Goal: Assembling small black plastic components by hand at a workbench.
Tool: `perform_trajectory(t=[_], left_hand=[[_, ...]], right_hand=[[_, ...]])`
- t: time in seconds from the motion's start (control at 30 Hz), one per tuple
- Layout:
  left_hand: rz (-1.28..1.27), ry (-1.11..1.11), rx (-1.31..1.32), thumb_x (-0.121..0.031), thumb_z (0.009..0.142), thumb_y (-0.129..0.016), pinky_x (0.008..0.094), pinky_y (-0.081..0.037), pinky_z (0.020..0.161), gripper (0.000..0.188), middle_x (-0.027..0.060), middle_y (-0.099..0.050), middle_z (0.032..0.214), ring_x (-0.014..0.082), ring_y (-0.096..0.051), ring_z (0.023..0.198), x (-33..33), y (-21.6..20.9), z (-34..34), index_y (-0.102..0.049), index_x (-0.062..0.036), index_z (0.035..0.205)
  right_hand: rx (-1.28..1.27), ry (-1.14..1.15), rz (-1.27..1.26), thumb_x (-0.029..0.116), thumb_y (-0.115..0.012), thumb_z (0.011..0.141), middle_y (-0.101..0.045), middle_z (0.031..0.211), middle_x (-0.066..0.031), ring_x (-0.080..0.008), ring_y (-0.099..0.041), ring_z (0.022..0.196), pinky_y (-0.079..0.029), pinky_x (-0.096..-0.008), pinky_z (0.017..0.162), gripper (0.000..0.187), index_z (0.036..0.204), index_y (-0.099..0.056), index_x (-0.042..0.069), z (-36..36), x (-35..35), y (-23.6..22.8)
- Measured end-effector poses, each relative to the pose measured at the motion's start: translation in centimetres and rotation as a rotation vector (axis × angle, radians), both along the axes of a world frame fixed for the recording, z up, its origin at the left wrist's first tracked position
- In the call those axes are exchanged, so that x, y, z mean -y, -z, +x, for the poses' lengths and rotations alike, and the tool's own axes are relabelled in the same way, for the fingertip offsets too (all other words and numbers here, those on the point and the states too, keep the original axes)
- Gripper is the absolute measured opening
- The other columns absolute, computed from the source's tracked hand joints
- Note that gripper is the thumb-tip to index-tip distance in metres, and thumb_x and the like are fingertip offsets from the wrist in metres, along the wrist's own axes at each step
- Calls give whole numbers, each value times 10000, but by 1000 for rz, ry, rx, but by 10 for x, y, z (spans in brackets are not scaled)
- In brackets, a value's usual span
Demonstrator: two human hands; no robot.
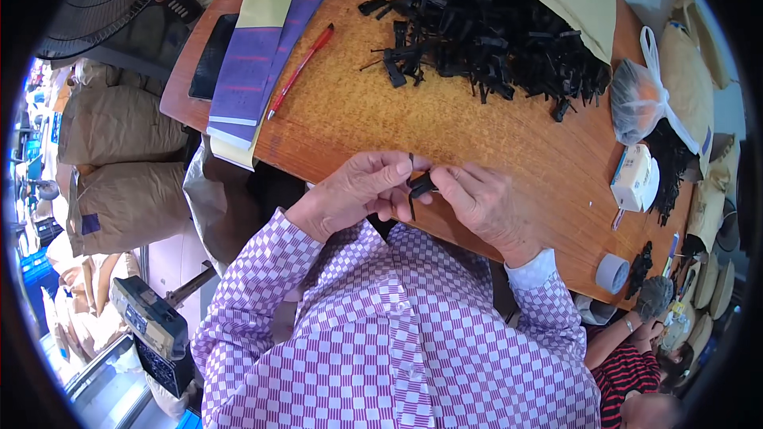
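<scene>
Close above the table's near edge, my left hand [362,187] and my right hand [483,205] meet with fingers closed on one small black part [421,184]. It looks like a short dark block with a thin black strip running up and down beside it, pinched in my left fingertips. The thumb and forefinger of my right hand grip the block's right side. Fingers cover much of the part, so its exact kind does not show. A large heap of similar black parts with thin strips [493,40] lies at the table's far side.
On the wooden table [334,87] are purple and yellow booklets [253,63], a red pen [300,71], a dark flat case [213,56], a knotted plastic bag [636,95], a small white box [633,179] and a tape roll [612,273]. A person in stripes [624,373] sits at right.
</scene>
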State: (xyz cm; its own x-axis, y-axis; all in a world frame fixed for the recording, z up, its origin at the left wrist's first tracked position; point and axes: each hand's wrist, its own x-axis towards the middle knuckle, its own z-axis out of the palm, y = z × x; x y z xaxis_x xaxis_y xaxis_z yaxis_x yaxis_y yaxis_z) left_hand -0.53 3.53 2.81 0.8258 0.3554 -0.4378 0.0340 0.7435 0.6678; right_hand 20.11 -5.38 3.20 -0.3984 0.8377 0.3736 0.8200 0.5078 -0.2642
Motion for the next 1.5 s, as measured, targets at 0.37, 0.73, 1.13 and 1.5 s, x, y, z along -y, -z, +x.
perform_trajectory(t=[0.37, 0.73, 1.13, 1.5], left_hand=[[302, -244, -161, -164, 924, -593, 173, -481, 624, 312, 7, -620, 882, 56, -582, 690, 27, -11, 16, -536, -30, 1200], [692, -353, -167, 15, 895, -576, 184, -479, 695, 336, 13, -603, 978, 49, -557, 814, 43, 2, 36, -536, -29, 1225], [1318, -341, -457, 62, 821, -608, 228, -491, 623, 355, 97, -618, 885, 134, -624, 734, 43, 0, 32, -591, -23, 1165], [570, -519, -153, -51, 930, -528, 208, -480, 625, 353, 111, -650, 969, 157, -658, 817, 27, -3, 10, -447, -70, 1274]], right_hand=[[-910, 331, -541, 227, -502, 969, -526, 703, -27, -103, -525, 612, -423, -249, 549, 353, 1247, -463, 13, -22, 13, 4], [-1370, 335, -758, 215, -456, 995, -497, 751, 12, -41, -449, 617, -358, -188, 519, 342, 1260, -445, -1, -31, 15, 9], [-1449, 351, -743, 222, -459, 996, -463, 735, 54, -25, -403, 607, -333, -168, 530, 297, 1231, -476, 41, -45, 5, 18], [-1138, 271, -720, 162, -503, 973, -557, 787, -5, -23, -464, 607, -365, -158, 516, 216, 1148, -515, 35, -28, -2, 20]])
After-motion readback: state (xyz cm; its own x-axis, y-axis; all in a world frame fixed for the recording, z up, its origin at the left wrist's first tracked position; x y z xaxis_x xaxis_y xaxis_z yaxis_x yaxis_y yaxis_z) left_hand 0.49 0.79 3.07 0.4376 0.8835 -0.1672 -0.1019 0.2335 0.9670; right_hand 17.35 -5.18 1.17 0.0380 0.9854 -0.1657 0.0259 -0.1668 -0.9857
